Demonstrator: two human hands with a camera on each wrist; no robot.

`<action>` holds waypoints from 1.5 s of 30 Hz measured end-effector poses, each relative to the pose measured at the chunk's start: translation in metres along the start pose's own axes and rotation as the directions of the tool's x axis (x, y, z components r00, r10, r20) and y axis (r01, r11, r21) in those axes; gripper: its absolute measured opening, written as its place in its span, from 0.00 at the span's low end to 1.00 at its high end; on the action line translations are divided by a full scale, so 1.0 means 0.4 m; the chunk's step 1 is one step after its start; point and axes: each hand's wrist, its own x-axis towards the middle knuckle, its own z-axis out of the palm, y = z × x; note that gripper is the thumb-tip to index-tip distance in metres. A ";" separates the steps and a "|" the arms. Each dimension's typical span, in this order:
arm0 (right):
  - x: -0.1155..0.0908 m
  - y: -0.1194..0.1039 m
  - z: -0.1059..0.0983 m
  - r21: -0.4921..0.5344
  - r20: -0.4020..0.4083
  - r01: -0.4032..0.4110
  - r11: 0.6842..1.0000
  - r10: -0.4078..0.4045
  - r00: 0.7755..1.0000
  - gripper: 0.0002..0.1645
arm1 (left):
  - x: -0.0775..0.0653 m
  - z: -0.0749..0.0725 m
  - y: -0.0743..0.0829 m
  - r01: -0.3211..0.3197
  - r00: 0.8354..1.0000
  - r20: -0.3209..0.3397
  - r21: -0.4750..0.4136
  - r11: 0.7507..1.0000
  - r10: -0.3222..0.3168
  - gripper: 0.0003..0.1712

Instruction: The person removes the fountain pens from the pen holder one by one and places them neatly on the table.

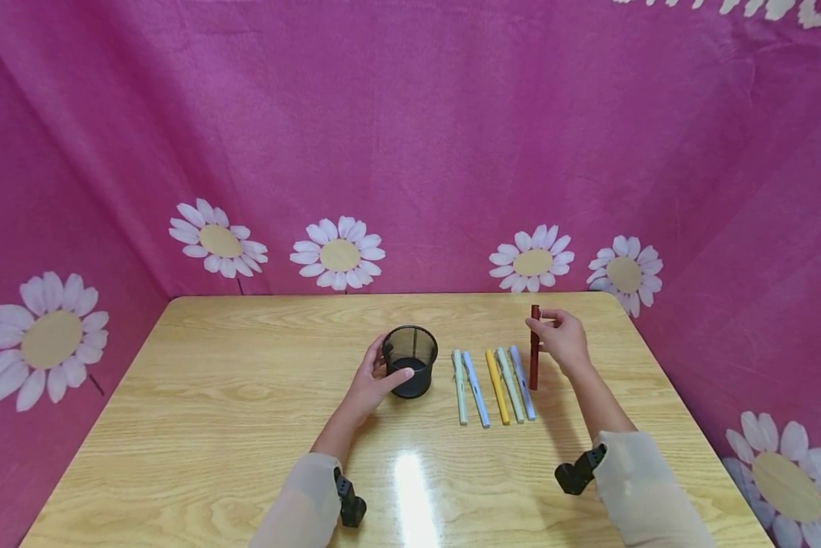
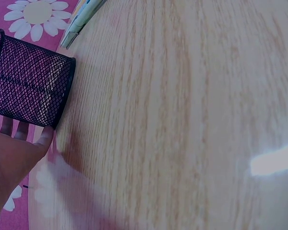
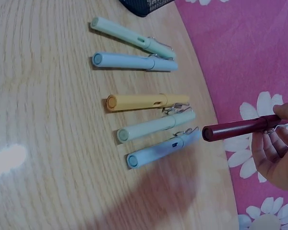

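My left hand point(image 1: 367, 386) grips a black mesh pen cup point(image 1: 420, 383), thumb across its near side and fingers round its left. In the left wrist view the cup's mesh wall point(image 2: 31, 81) shows from the side. My right hand point(image 1: 566, 340) pinches a dark red pen point(image 1: 534, 361) near its clip end, in the air right of several pens. On the table lie a pale green pen point(image 1: 460, 388), a light blue pen point(image 1: 476, 390), a yellow pen point(image 1: 498, 387), a second green pen point(image 1: 510, 384) and a lavender-blue pen point(image 1: 523, 383), roughly side by side.
The wooden table point(image 1: 232, 426) has a bright light reflection near the front. Behind it and at both sides hangs a magenta curtain point(image 1: 410, 152) with large white daisies. A small black camera sits on each wrist, by a pale sleeve point(image 1: 639, 476).
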 end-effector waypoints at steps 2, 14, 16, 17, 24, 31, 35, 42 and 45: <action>0.001 0.005 -0.002 -0.006 -0.004 -0.010 1.000 0.010 1.000 0.29 | 0.002 0.000 -0.001 -0.001 1.000 0.001 -0.004 1.000 0.001 0.45; 0.012 0.043 -0.010 -0.051 -0.002 -0.031 0.998 0.031 1.000 0.31 | 0.043 -0.004 -0.069 -0.028 0.999 -0.029 -0.010 1.000 0.028 0.45; 0.014 0.051 -0.011 -0.082 -0.004 -0.042 0.996 0.041 0.999 0.31 | 0.043 -0.004 -0.071 -0.036 0.999 -0.033 -0.004 0.999 0.035 0.44; 0.014 0.054 -0.011 -0.096 -0.006 -0.045 0.994 0.045 0.999 0.31 | 0.043 -0.004 -0.072 -0.035 0.999 -0.036 -0.008 0.999 0.035 0.44; 0.015 0.074 -0.010 -0.143 -0.010 -0.066 0.988 0.066 0.998 0.30 | 0.043 -0.004 -0.074 -0.040 0.999 -0.033 -0.003 0.999 0.040 0.45; 0.013 0.093 -0.005 -0.151 -0.006 -0.058 0.987 0.058 0.998 0.30 | 0.030 -0.006 -0.048 -0.028 1.000 -0.003 -0.034 0.999 0.027 0.46; 0.014 0.105 -0.005 -0.166 -0.004 -0.051 0.985 0.051 0.999 0.30 | 0.012 -0.004 -0.018 -0.030 0.999 0.012 -0.038 0.999 0.030 0.46; 0.019 0.123 -0.003 -0.148 -0.001 -0.074 0.986 0.074 0.997 0.30 | 0.013 -0.004 -0.019 -0.042 0.999 0.009 -0.040 0.998 0.042 0.46; 0.021 0.128 -0.004 -0.141 -0.001 -0.079 0.987 0.080 0.997 0.30 | 0.027 -0.005 -0.045 -0.049 0.999 -0.003 -0.041 0.998 0.049 0.45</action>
